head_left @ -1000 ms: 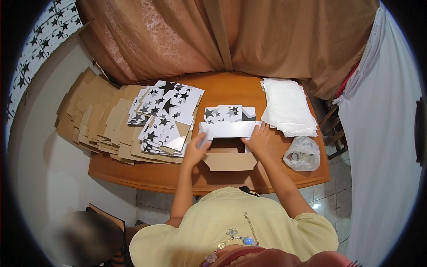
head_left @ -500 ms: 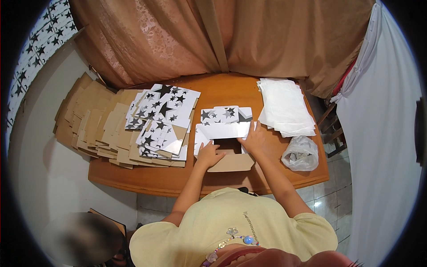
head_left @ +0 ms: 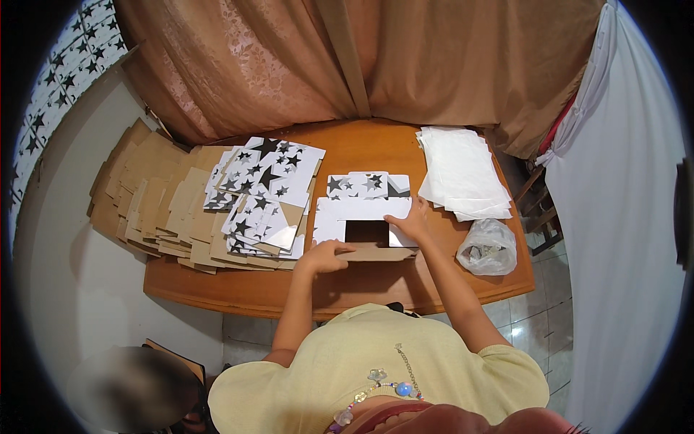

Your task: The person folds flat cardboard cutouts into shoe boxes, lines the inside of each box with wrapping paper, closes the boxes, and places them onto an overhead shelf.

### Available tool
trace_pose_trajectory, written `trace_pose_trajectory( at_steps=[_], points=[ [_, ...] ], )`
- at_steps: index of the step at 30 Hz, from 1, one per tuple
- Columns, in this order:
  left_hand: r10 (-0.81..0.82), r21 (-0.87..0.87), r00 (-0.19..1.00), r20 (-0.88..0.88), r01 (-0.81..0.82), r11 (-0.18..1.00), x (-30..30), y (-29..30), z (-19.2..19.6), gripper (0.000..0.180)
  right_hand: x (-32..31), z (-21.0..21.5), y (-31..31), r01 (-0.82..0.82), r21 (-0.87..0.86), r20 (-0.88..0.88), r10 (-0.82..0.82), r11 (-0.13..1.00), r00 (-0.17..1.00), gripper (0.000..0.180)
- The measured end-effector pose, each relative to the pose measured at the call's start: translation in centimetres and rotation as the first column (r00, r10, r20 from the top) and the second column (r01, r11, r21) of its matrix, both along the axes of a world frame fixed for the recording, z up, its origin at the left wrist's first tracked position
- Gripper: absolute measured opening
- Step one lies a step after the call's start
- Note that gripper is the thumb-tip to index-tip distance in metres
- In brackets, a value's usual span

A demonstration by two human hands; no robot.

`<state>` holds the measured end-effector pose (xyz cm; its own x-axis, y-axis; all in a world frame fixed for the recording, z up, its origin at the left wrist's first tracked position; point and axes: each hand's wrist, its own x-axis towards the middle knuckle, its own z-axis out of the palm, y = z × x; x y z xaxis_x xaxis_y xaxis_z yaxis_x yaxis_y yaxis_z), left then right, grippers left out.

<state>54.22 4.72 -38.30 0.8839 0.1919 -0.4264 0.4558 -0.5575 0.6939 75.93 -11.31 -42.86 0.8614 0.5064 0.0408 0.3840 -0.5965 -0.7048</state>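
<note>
A half-folded cardboard box (head_left: 361, 217), white with black stars outside and brown inside, lies on the wooden table (head_left: 376, 286) in front of me. My left hand (head_left: 325, 254) grips its near brown flap at the left. My right hand (head_left: 410, 223) presses on the white panel at the box's right side. The dark opening of the box shows between my hands.
A spread of flat star-printed and brown box blanks (head_left: 217, 210) covers the table's left part and hangs past its edge. A stack of white sheets (head_left: 463, 173) lies at the back right, a clear plastic bag (head_left: 488, 247) near it. Curtains (head_left: 361, 65) hang behind.
My hands have moved toward me and apart on the box. The near flap has come up and the box's opening now shows.
</note>
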Motion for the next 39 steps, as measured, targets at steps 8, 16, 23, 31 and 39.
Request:
trace_pose_trajectory(
  at_steps=[8, 16, 23, 31, 39],
  points=[
    [0.220, -0.024, 0.932, 0.287, -0.223, 0.975, 2.7, 3.0, -2.1, 0.040, 0.8, -1.0, -0.1, -0.012, 0.131, -0.168, 0.034, 0.991, 0.985, 0.080],
    [0.281, 0.237, 0.824, 0.492, -0.438, 0.867, 4.4, 0.8, -3.6, 0.055, 0.9, -1.9, -0.9, 0.005, 0.101, -0.064, 0.002, 0.995, 0.998, 0.084],
    [0.477, 0.445, 0.793, 0.378, -0.608, 0.658, 4.8, -0.9, -3.0, 0.074, -1.5, 0.4, -0.2, 0.065, -0.090, 0.056, -0.060, 0.994, 0.997, 0.090],
    [0.567, 0.270, 0.756, 0.327, -0.650, 0.711, 4.0, 1.1, -4.8, 0.092, -2.3, 0.5, -0.4, 0.060, -0.164, 0.209, -0.025, 0.985, 0.978, 0.090],
    [0.683, -0.485, 0.722, -0.108, -0.638, 0.598, -1.5, 3.4, -6.9, 0.062, 0.1, -1.5, -1.1, 0.110, 0.162, 0.031, -0.116, 0.981, 0.993, 0.071]
  ],
)
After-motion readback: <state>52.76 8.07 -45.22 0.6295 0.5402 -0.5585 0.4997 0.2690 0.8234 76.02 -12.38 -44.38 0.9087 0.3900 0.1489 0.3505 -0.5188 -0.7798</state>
